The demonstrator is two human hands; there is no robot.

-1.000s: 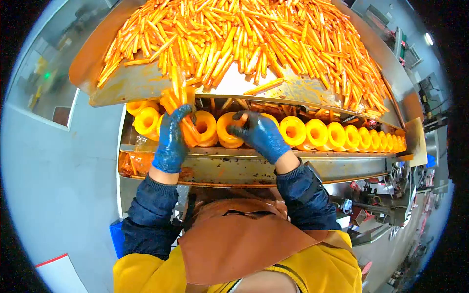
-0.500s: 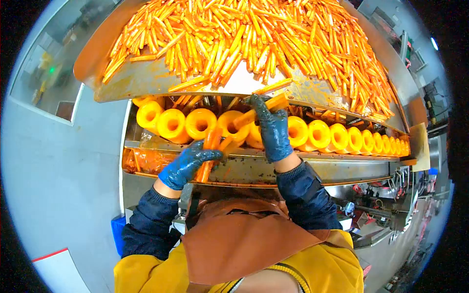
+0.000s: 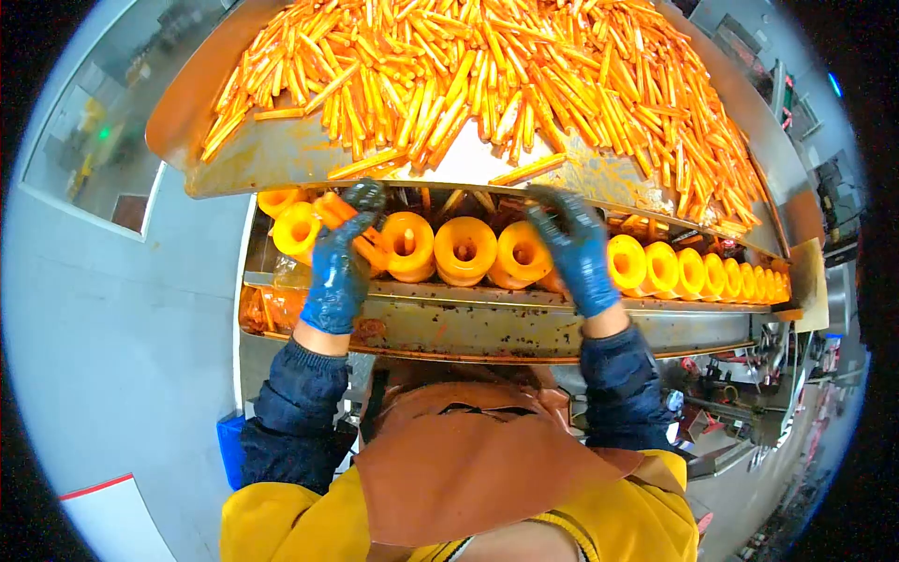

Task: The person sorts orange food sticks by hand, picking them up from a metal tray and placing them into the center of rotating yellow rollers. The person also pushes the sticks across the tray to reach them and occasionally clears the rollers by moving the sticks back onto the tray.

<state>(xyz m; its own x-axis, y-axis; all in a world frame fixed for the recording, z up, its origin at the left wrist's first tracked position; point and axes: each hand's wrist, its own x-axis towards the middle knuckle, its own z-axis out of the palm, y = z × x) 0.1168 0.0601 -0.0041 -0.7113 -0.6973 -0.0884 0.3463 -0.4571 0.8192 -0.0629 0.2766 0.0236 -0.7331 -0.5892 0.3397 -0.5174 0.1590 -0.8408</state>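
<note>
My left hand (image 3: 343, 267), in a wet blue glove, is closed around a few oily orange food sticks (image 3: 339, 214). It is over the left part of a row of yellow-orange round cups with funnel-like mouths. To the right, my right hand (image 3: 576, 245), gloved too, hovers over the row with its fingers bent but apart; no stick shows in it. Between my hands stand several cups, among them one cup (image 3: 465, 251) with a pale stick end in its hole. Past the row, a heap of orange sticks (image 3: 468, 75) covers a sloping metal tray (image 3: 267, 155).
A metal ledge (image 3: 468, 323) with dark specks runs along the near side of the cups. Red-orange scraps in clear film (image 3: 267, 309) lie at its left end. A blue bin (image 3: 230, 450) stands lower left. Machinery (image 3: 730, 403) is at the right.
My left hand has moved up and left with its sticks to the cups. My right hand has moved right, and the stick it held is no longer seen in it.
</note>
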